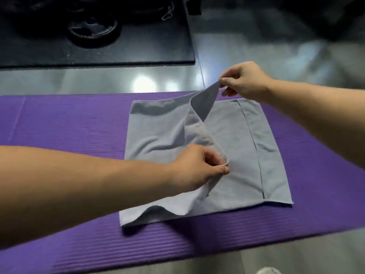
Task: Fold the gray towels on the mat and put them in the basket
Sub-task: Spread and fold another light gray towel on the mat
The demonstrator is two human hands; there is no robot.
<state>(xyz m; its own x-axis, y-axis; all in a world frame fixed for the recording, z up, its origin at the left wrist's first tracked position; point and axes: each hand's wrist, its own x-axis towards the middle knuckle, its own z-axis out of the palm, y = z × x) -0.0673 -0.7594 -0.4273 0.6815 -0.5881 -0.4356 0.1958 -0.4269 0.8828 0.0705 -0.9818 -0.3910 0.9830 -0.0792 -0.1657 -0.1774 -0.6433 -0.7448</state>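
A gray towel (239, 147) lies spread on the purple mat (65, 133). Its left part is lifted and carried over toward the right, forming a raised fold across the middle. My left hand (195, 169) pinches the near corner of that lifted edge, low over the towel's centre. My right hand (245, 82) pinches the far corner, held up above the towel's far edge. A second gray layer shows along the towel's right side (264, 139). No basket is in view.
A black mat (138, 46) with dark round weight plates (92, 30) lies on the shiny floor (276, 56) beyond the purple mat. A white shoe tip (268, 270) shows at the bottom edge.
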